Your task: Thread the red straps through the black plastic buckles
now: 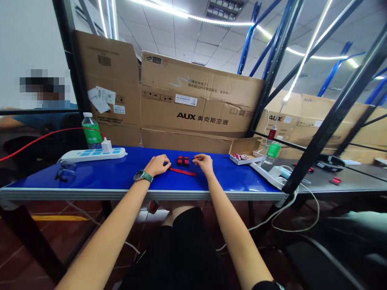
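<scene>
My left hand [157, 165], with a watch [139, 175] on its wrist, is closed at the left end of a narrow red strap [183, 172]. The strap lies slanted across the blue tabletop, its other end reaching toward my right. Between my hands sit two small red-and-black pieces [183, 161], side by side just behind the strap. My right hand [203, 162] is pinched just right of these pieces. Something small and dark shows at its fingertips, too small to name.
A white power strip [93, 154], a green-labelled bottle [92, 133] and glasses [65, 172] are on the left. An open small box [246, 155], another bottle [273, 152] and cables stand right. Cardboard sheets [199, 100] wall the back. A person [45, 117] sits at far left.
</scene>
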The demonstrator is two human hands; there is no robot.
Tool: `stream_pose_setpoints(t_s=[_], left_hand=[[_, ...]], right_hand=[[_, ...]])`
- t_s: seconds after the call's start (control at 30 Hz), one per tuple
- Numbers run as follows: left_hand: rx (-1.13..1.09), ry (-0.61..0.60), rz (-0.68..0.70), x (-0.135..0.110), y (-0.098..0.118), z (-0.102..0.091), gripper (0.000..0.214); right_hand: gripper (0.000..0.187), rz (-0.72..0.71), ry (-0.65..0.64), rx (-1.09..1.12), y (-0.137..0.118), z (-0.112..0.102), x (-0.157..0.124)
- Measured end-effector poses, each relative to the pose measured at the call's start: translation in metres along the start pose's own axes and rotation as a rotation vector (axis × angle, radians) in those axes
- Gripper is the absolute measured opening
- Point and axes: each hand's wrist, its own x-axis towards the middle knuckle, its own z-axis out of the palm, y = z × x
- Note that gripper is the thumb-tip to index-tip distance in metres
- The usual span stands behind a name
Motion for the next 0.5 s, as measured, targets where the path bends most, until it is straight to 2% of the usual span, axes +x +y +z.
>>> stream_pose_setpoints(t_s=[0.07,0.17,0.23,0.33,0.43,0.5], left_hand=[[0.008,0.044,0.037,0.002,0.008,-0.003,0.017],[-0.111,0.028,0.163,0.005,0.023,-0.003,0.045],[-0.177,-0.001,0.228,0.008,0.031,0.0,0.055],[-0.199,-0.04,0.281,0.01,0.032,0.009,0.055],[-0.19,-0.058,0.258,0.01,0.028,0.016,0.061],[-0.128,-0.113,0.254,0.009,0.026,0.016,0.052]], right_hand=[[0.028,-0.05,-0.06,0.149,-0.001,0.01,0.0],[0.038,-0.089,-0.139,0.224,-0.004,0.022,-0.003],[0.043,-0.089,-0.196,0.252,-0.006,0.028,-0.007],[0.043,-0.095,-0.26,0.286,-0.009,0.033,-0.012],[0.038,-0.127,-0.267,0.283,-0.01,0.033,-0.012],[0.037,-0.151,-0.247,0.254,-0.009,0.031,-0.01]])
